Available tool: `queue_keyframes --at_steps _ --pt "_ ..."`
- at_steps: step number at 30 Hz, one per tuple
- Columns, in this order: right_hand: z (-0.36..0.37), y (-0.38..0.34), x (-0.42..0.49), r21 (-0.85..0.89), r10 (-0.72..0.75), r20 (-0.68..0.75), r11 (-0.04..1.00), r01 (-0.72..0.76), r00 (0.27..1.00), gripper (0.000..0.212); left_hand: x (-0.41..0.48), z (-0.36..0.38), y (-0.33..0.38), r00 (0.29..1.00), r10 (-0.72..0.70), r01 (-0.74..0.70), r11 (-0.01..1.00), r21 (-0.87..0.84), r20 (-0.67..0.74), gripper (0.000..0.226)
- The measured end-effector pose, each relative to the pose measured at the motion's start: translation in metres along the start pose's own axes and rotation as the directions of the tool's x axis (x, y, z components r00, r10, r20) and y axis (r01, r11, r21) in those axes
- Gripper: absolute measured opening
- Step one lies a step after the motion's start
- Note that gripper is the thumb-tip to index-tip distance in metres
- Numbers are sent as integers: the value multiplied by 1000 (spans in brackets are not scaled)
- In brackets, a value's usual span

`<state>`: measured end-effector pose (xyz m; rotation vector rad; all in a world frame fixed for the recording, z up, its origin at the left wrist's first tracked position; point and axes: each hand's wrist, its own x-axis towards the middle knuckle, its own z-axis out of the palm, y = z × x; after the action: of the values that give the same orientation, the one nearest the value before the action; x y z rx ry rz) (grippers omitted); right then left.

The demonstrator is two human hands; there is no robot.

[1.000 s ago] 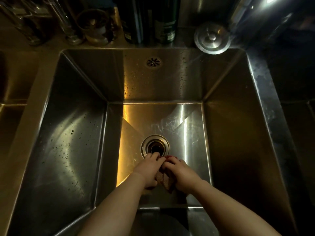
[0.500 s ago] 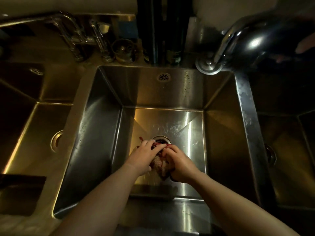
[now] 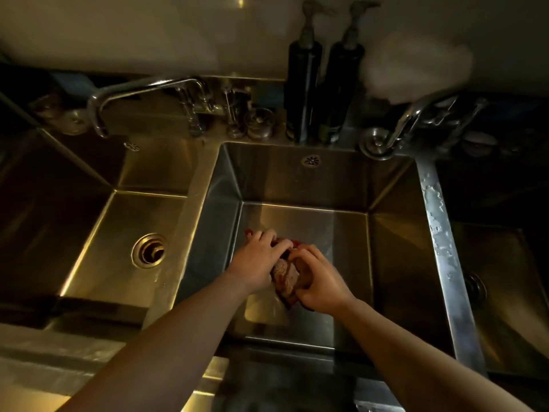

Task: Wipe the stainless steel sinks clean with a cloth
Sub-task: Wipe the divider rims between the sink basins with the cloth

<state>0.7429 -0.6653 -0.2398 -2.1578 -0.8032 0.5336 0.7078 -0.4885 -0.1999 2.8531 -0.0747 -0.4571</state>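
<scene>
Both sets of fingers (image 3: pixel 269 237) curled tight around a bunched reddish-brown cloth (image 3: pixel 284 275). Its long axis ran away from the person, wedged between left hand (image 3: pixel 255 260) and right hand (image 3: pixel 319 282), equally near, low in the middle sink (image 3: pixel 297 179), apparently mid-wring.

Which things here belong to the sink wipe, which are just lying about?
In use: cloth, left hand, right hand, middle sink, left sink, right sink.
Lying about: left bottle, right bottle, left faucet, right faucet, round stopper.
</scene>
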Motion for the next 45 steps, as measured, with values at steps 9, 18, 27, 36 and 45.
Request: queue_keyframes --at_steps 9,18,27,36,45 --pt "-21 -73 26 65 -47 -203 996 61 978 63 -19 -75 -22 979 86 -84 996 20 -182 58" --pt "-20 -142 73 111 -170 -333 970 218 927 73 -34 -137 -80 940 104 -48 984 174 -326 68" --pt "33 -156 122 -13 -52 -274 999 51 960 37 -53 -111 -154 984 -178 177 980 93 2 83" --pt "89 -156 125 216 248 -53 949 -231 967 51 -43 -75 -160 962 -232 242 969 -57 146 60" --pt "105 -161 147 282 273 -185 935 -215 944 55 -29 -79 -165 972 -185 201 973 -109 142 61"
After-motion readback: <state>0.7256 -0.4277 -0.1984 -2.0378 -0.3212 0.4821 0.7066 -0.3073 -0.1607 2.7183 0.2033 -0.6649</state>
